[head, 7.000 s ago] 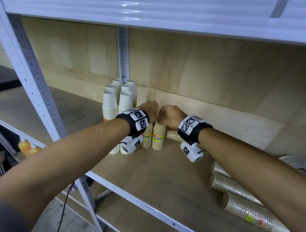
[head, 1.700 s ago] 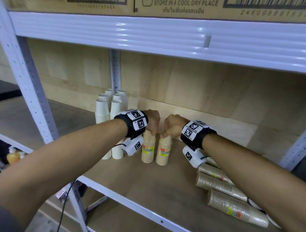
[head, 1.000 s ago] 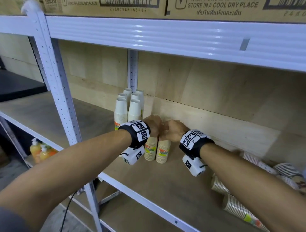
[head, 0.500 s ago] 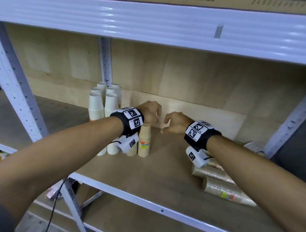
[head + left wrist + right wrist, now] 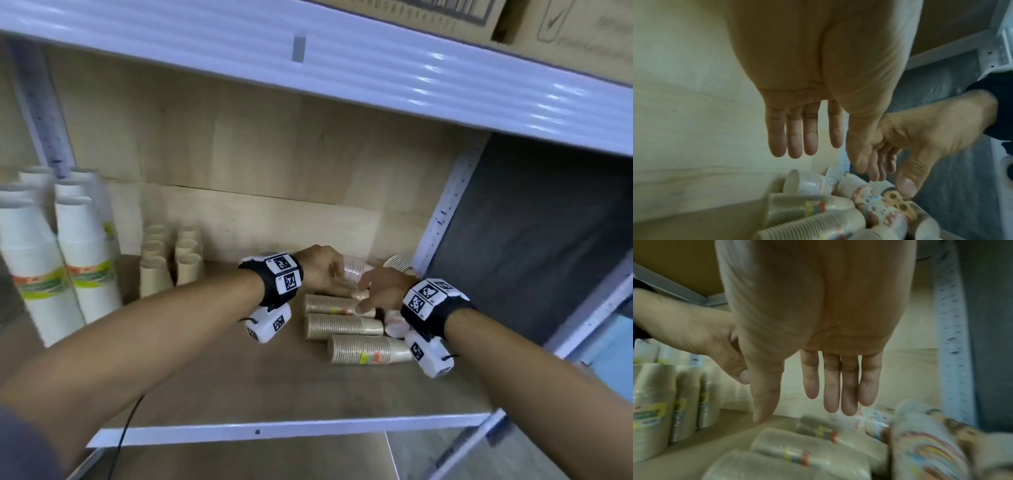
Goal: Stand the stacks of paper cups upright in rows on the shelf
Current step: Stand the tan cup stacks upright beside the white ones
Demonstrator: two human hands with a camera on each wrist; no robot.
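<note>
Well, both hands are over the heap of fallen cup stacks at the right end of the shelf (image 5: 239, 394). The left hand (image 5: 318, 270) and the right hand (image 5: 380, 287) have straight, spread fingers and hold nothing; they hang just above the cups, close to each other. Three ribbed brown stacks (image 5: 342, 323) lie on their sides, with patterned cups (image 5: 875, 199) jumbled behind them near the white corner post (image 5: 445, 212). Small brown stacks (image 5: 171, 263) stand upright in rows further left, beside tall white stacks (image 5: 51, 263) with green and orange label bands, too blurred to read. Bare board lies open toward the front edge. A cardboard box (image 5: 565, 31) sits on the upper shelf; its print is unreadable.
</note>
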